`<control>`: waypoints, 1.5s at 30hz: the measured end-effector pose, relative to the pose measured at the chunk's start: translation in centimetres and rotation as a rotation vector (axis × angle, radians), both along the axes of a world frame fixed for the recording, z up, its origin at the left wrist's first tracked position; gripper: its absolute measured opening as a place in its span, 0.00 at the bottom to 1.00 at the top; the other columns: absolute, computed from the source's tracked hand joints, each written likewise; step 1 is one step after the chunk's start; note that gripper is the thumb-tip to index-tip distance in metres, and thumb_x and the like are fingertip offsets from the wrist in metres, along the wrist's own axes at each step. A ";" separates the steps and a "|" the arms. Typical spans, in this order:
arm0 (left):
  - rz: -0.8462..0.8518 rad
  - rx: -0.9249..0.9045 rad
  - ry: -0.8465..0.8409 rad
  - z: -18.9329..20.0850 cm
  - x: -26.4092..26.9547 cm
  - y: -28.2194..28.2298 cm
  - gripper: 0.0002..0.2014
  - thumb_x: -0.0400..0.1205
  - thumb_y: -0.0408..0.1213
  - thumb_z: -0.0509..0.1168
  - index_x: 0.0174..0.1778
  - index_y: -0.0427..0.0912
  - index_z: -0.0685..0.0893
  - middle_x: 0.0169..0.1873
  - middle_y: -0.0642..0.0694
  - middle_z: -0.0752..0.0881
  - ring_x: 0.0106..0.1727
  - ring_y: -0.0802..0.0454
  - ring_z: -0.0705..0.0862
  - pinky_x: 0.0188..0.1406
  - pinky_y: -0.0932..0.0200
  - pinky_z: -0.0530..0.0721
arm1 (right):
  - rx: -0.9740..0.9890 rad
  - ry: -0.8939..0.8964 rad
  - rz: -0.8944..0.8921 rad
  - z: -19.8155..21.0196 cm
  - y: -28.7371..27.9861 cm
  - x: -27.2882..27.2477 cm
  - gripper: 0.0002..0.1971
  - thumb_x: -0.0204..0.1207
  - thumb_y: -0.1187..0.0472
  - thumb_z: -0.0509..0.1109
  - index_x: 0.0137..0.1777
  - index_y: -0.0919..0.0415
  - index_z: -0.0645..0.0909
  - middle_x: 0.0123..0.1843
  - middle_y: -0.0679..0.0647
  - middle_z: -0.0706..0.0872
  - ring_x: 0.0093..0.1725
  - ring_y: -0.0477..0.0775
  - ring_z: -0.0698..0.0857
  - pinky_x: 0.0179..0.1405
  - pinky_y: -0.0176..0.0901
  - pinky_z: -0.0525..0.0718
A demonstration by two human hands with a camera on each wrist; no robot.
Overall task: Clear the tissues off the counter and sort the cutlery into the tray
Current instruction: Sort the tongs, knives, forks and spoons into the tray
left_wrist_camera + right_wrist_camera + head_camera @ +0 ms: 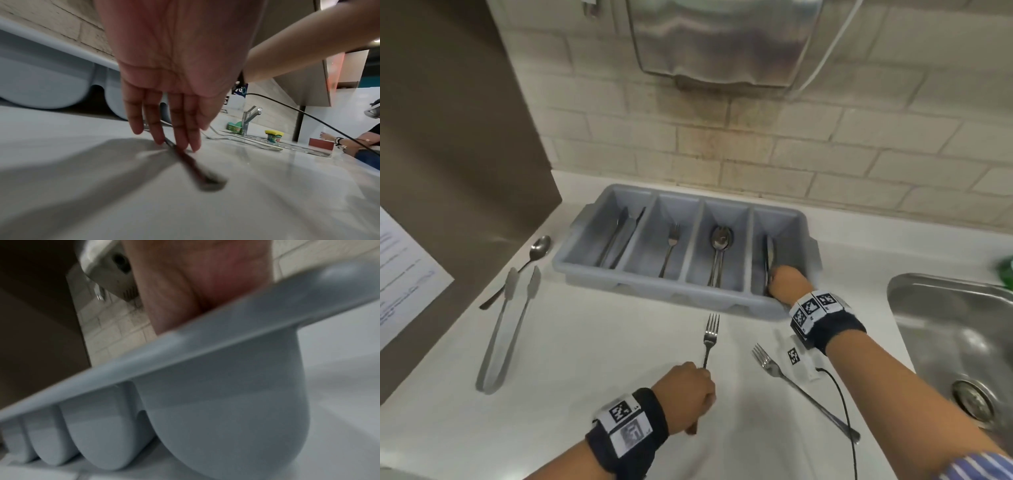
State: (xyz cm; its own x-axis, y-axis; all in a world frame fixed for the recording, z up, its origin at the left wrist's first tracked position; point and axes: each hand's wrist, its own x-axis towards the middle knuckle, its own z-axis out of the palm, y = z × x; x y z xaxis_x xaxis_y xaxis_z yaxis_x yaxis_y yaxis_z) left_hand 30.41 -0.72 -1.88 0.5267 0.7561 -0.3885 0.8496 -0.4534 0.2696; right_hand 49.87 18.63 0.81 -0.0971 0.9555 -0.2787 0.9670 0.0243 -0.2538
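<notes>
A grey four-compartment cutlery tray (654,287) stands against the tiled wall, with knives, a fork and spoons in separate compartments. My right hand (786,282) reaches down into the rightmost compartment, its fingers curled at a slim utensil (768,251). In the right wrist view the tray rim (205,353) hides those fingers. My left hand (688,387) lies over the handle of a fork (710,334) on the white counter. In the left wrist view its straight fingers (176,129) touch the fork handle (191,164). A second fork (784,377) lies to the right. No tissue is in view.
Long tongs (506,325) and a spoon (536,253) lie left of the tray beside a brown cabinet side. A steel sink (945,342) with a faucet (249,116) is at the right. A black cable (842,404) crosses the second fork. Another person sits beyond the sink.
</notes>
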 end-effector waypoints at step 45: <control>0.681 0.371 -0.685 4.7 -16.9 5.9 0.15 0.80 0.24 0.59 0.54 0.40 0.88 0.54 0.41 0.87 0.58 0.48 0.83 0.62 0.66 0.76 | 0.072 0.332 0.047 5.2 -0.9 -21.0 0.16 0.78 0.74 0.57 0.64 0.77 0.75 0.68 0.71 0.79 0.69 0.67 0.77 0.63 0.46 0.70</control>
State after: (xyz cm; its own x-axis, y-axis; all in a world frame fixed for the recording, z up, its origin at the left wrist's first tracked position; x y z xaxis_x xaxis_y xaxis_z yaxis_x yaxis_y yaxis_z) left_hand 13.50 5.15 2.82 -0.0371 0.9877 0.1522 0.6741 -0.0877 0.7334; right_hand 28.85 17.74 6.01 -0.2155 0.9638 -0.1569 0.8293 0.0958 -0.5506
